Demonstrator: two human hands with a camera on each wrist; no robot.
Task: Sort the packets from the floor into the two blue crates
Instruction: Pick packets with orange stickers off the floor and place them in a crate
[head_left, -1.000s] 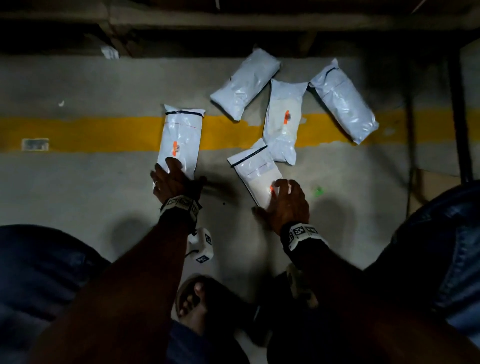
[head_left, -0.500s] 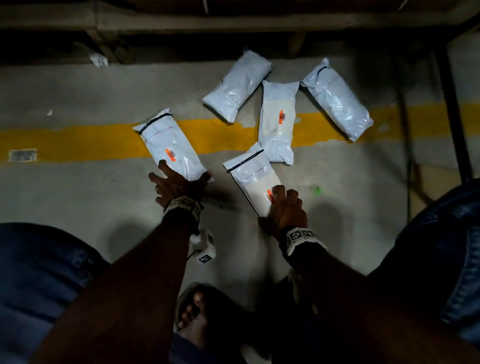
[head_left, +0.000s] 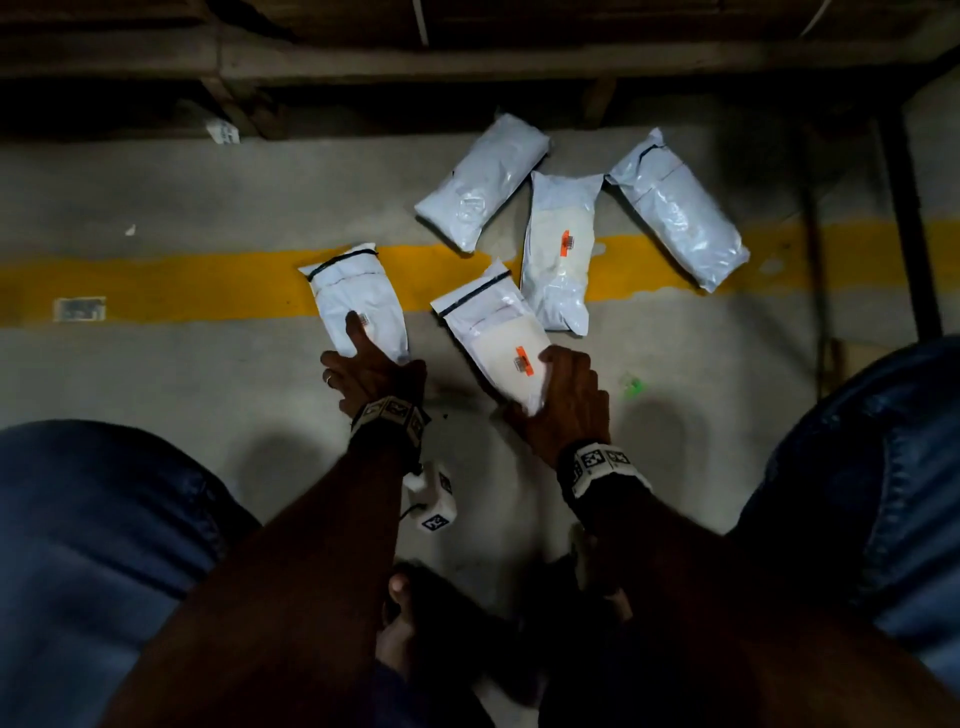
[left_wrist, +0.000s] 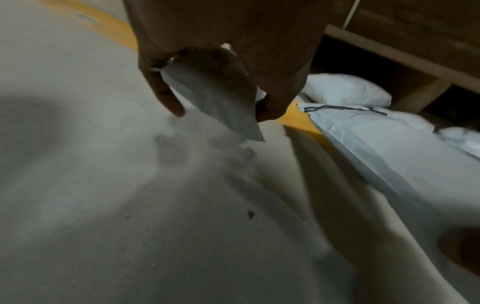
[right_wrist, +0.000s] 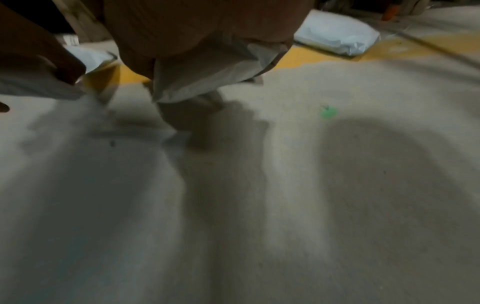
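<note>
The step in hand looks like the pick-up: both hands are taking a packet each off the floor (head_left: 156, 374), with neither blue crate in view. The next move likely calls for lifting both packets clear, reading which kind each is, and turning to find the crates, which must lie outside these pictures.

Five white plastic packets lie on the grey concrete, across a yellow line (head_left: 156, 283). Three sit untouched at the far side: one far right (head_left: 680, 208), one tilted far middle (head_left: 483, 182), and one with an orange sticker (head_left: 558, 249) between and nearer.

The left packet (head_left: 358, 306) has a black band at its far end; its near end is raised, as the left wrist view shows. The left hand (head_left: 371, 374) pinches that near end, thumb on one side, fingers (left_wrist: 166, 96) curled on the other, forefinger laid along the top.

The right packet (head_left: 493, 338), also banded and orange-stickered, lies near the middle. The right hand (head_left: 569, 400) grips its near corner, fingers curled over the top and crumpling the plastic.

The bags look soft, slippery and lightly filled.
</note>
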